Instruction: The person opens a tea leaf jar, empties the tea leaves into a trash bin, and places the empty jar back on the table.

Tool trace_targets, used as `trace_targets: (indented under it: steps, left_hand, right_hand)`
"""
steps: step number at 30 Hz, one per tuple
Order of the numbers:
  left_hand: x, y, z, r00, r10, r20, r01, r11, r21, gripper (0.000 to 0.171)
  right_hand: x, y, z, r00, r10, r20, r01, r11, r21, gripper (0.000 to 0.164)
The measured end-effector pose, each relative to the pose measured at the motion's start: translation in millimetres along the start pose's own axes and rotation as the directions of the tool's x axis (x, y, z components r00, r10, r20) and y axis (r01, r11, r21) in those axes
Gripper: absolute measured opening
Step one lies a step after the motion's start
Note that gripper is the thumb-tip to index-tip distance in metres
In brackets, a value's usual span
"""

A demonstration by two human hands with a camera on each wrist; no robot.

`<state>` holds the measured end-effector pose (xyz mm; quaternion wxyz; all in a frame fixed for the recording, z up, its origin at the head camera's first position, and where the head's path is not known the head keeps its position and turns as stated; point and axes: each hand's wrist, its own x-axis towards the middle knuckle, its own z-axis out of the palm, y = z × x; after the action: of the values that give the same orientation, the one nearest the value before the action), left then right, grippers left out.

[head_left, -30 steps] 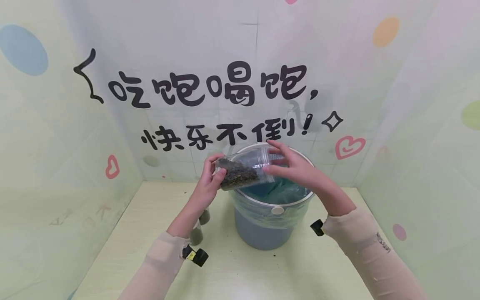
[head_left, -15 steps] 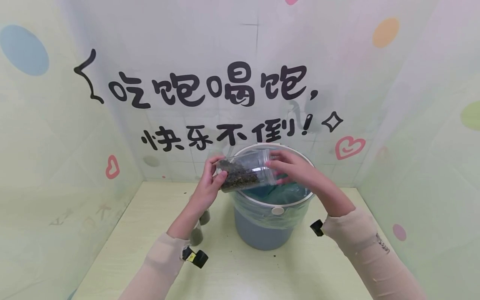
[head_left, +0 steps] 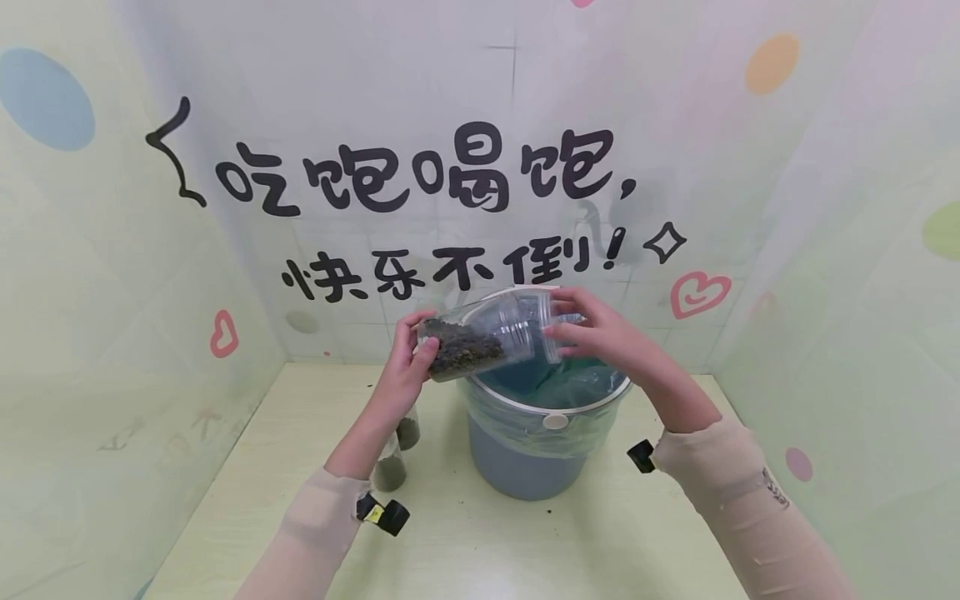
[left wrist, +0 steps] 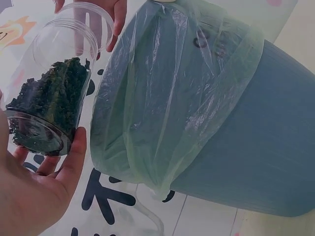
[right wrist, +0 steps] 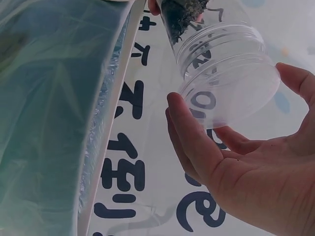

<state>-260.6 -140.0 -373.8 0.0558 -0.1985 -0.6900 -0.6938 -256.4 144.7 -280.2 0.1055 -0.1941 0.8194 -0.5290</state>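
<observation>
Surface (head_left: 480, 542): pale, with the bucket (head_left: 525, 467) standing upright on it at the person's 12 o'clock.
Bucket: grey-blue, mouth up, a green liner (left wrist: 182, 93) folded over its rim.
Left hand (head_left: 405, 367): between 8 and 9 o'clock of the jar (head_left: 472, 337), thumb and fingers curled round its base end.
Right hand (head_left: 603, 333): at 3 o'clock of the jar, thumb and fingers gripping the lid (right wrist: 236, 93) by its edge.
Jar: clear, held up at the 9 o'clock side of the bucket's mouth; its long axis points neck-first between 2 and 3 o'clock, toward the right hand.
Small containers (head_left: 390, 475): two, on the surface between 8 and 9 o'clock of the bucket, partly hidden.
Dark flakes (left wrist: 49, 103): inside the jar, heaped toward its base.
Lid: clear, just beyond the neck, nearly in line with it; whether they touch, I cannot tell.
</observation>
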Motion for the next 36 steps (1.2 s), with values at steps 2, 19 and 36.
trace_targets:
  steps: [2,19,36]
  left_hand:
    - [-0.1,0.3,0.0,1.0,0.004,-0.001,-0.004,1.0,-0.005,0.049]
    - [1.9,-0.9,-3.3,1.0,-0.008,-0.022,0.008,1.0,0.005,0.051]
    - [1.3,-0.8,-7.7,0.999,-0.003,-0.032,0.004,1.0,0.017,0.055]
  right_hand:
    - [-1,2,-2,1.0,0.001,-0.003,-0.001,1.0,-0.003,0.066]
    - [-13,6,-34,0.992,0.076,-0.097,-0.08,0.996,-0.044,0.071]
    - [-22,15,-60,0.984,0.105,-0.143,-0.119,0.989,-0.094,0.073]
